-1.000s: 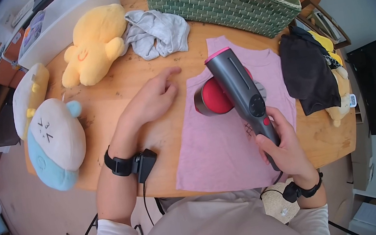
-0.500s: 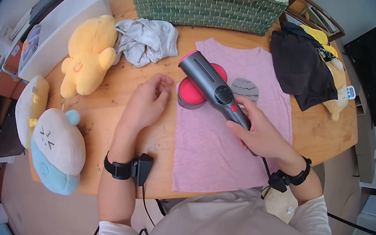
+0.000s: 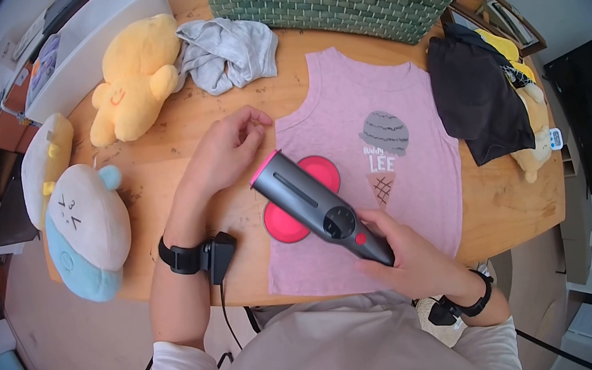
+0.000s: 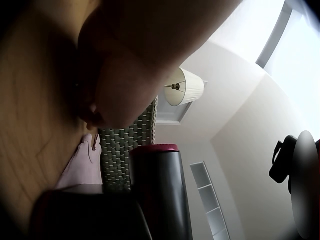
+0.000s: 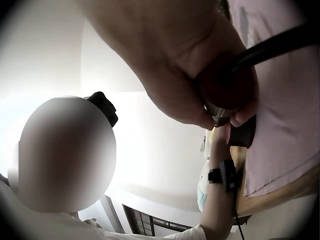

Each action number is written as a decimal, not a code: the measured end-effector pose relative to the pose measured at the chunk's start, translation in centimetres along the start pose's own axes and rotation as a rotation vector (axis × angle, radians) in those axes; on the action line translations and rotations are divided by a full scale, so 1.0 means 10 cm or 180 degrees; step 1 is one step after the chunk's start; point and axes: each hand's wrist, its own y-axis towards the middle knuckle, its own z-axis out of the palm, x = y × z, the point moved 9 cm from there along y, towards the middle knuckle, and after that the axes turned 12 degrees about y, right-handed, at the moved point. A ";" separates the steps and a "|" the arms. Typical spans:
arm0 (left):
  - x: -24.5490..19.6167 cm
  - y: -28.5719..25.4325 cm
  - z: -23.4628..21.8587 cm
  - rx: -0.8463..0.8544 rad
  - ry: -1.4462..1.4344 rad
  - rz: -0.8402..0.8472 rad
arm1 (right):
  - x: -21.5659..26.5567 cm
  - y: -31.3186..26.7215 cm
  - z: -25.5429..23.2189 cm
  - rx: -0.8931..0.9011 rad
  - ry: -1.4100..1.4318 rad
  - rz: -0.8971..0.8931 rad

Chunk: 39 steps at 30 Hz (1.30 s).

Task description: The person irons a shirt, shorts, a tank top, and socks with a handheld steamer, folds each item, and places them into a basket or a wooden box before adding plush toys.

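My right hand [image 3: 410, 256] grips the handle of a dark grey handheld massager [image 3: 305, 197] with two round pink heads. The massager slants over the lower left part of a pink sleeveless top [image 3: 417, 228], which lies flat on the table. An ice cream cone print [image 3: 385, 133] shows on the top's chest. In the right wrist view a black cord [image 5: 280, 47] leaves the handle's end. My left hand [image 3: 226, 149] is at the table beside the top's left edge, fingers loosely curled, holding nothing. The massager's end [image 4: 155, 148] appears near it in the left wrist view.
A green woven basket [image 3: 330, 0] stands at the back beside crumpled grey cloth [image 3: 231, 57]. Plush toys, one yellow [image 3: 134, 75] and one white and blue [image 3: 91, 223], sit on the left. Dark clothing [image 3: 475, 104] lies at the right of the wooden table [image 3: 512, 198].
My right hand has moved the massager from the chest print leftward and toward me, uncovering the print. The left hand has stayed near the same place with its fingers more curled.
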 end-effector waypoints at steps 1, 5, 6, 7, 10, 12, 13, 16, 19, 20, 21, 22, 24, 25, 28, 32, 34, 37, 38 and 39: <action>0.00 0.00 -0.01 -0.0046 0.0122 0.0082 | -0.01 -0.04 0.02 0.0000 0.0011 -0.0003; -0.06 -0.03 -0.04 0.0042 0.0298 0.0045 | -0.04 -0.19 0.15 0.0147 -0.0072 0.0056; -0.04 -0.02 -0.04 0.0047 0.0309 0.0043 | -0.07 -0.22 0.18 0.0210 -0.0041 0.0138; -0.02 -0.02 -0.02 0.0062 0.0188 0.0060 | -0.09 -0.24 0.19 0.0206 -0.0031 0.0134; 0.02 0.00 0.01 0.0107 0.0046 0.0052 | -0.13 -0.31 0.24 0.0367 -0.0270 0.0175; 0.04 0.00 0.02 0.0139 0.0026 0.0030 | -0.11 -0.35 0.30 0.0548 -0.0075 0.0202; 0.03 0.00 0.02 0.0141 0.0022 0.0034 | -0.14 -0.37 0.30 0.0532 -0.0066 0.0205; 0.01 0.00 0.02 0.0164 0.0031 0.0029 | -0.14 -0.43 0.31 0.0614 -0.0170 -0.0051; 0.01 0.00 0.03 0.0247 0.0052 -0.0024 | -0.07 -0.50 0.32 0.0700 -0.0297 -0.0193; 0.02 0.00 0.04 0.0311 0.0061 -0.0063 | -0.10 -0.52 0.33 0.0811 -0.0315 -0.0051; 0.03 0.00 0.06 0.0324 0.0063 -0.0058 | -0.14 -0.55 0.35 0.0921 -0.0332 0.0091; 0.04 0.00 0.04 0.0230 0.0016 -0.0018 | -0.16 -0.57 0.33 0.0906 -0.0325 0.0094; 0.02 -0.02 0.03 0.0151 -0.0032 0.0029 | -0.23 -0.65 0.33 0.1044 -0.0235 0.0182; 0.00 -0.03 0.03 0.0175 -0.0093 -0.0026 | -0.25 -0.68 0.31 0.1028 -0.0232 0.0181; -0.05 -0.06 0.05 0.0213 0.0005 -0.0099 | -0.26 -0.79 0.24 0.1016 -0.0259 0.0149; -0.17 -0.09 0.03 0.0308 0.0555 -0.0061 | -0.36 -0.95 0.11 0.1246 -0.0062 0.0478; -0.19 -0.10 0.03 0.0331 0.0553 -0.0071 | -0.41 -1.07 -0.02 0.1341 0.0040 0.0598; -0.24 -0.12 0.04 0.0341 0.0712 -0.0087 | -0.42 -1.28 -0.26 0.1197 0.0382 0.0451; -0.26 -0.13 0.06 0.0360 0.0872 -0.0100 | -0.40 -1.32 -0.38 0.0970 0.0682 0.0306; -0.31 -0.14 0.08 0.0346 0.0869 -0.0065 | -0.38 -1.36 -0.46 0.0741 0.0981 0.0160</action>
